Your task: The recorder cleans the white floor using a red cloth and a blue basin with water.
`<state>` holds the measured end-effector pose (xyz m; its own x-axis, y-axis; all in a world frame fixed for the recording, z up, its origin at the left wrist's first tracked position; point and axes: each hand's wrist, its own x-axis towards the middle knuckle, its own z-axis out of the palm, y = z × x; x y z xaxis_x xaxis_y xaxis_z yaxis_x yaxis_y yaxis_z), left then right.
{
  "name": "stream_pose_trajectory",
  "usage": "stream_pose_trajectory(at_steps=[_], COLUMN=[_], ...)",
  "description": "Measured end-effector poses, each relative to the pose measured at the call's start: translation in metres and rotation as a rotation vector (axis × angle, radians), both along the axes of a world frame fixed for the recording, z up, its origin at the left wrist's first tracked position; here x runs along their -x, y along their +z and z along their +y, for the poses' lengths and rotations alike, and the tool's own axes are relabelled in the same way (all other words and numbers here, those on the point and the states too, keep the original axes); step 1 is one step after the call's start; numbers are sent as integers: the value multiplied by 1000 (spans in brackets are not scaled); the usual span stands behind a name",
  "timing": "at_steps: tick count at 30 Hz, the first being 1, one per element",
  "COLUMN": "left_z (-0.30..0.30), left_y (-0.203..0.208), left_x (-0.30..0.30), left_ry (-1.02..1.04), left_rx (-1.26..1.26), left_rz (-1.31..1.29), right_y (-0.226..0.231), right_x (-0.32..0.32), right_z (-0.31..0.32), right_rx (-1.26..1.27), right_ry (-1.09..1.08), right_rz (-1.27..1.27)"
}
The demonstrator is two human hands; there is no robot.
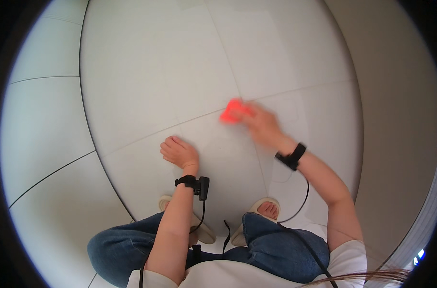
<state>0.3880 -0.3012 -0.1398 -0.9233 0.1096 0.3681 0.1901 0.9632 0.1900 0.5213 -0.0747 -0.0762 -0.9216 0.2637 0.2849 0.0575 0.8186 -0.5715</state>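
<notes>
My right hand (265, 127) is closed on a small bright red piece, perhaps a cloth or sponge (232, 110); motion blur hides its exact kind. It is held low over the pale tiled floor (189, 72), close to where the tile joints cross. The fingertips rest on the near side of the red piece. To the left and nearer my body, my left hand (181, 152) is curled into a loose fist above the floor. Nothing shows in its fingers, and its palm is turned out of sight.
Pale wall panels (45, 120) with dark joints rise on the left. A beige wall (391, 96) bounds the right side. Black wrist straps, one (291, 156) on my right wrist, trail black cables (302, 206). My sandalled feet (269, 209) and bent knees are close below.
</notes>
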Motion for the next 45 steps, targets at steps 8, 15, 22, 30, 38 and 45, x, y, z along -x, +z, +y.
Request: stream_pose_trajectory(at_steps=[8, 15, 22, 30, 38, 45], left_z=[16, 8, 2, 7, 1, 8], left_y=[5, 7, 3, 1, 1, 11], left_x=[-1, 4, 9, 8, 10, 5], left_ry=[8, 42, 52, 23, 24, 23], left_rx=[-32, -22, -20, -14, 21, -18], left_rz=[-19, -59, -23, 12, -14, -12], right_y=[2, -27, 15, -33, -23, -5], right_x=[40, 2, -43, -186, -158, -93], right_z=[148, -64, -14, 188, 284, 195], right_rx=[-189, -68, 115, -313, 72, -304], right_ry=[-775, 177, -198, -1234, -1281, -824], right_rz=[-50, -50, 8, -132, -172, 33])
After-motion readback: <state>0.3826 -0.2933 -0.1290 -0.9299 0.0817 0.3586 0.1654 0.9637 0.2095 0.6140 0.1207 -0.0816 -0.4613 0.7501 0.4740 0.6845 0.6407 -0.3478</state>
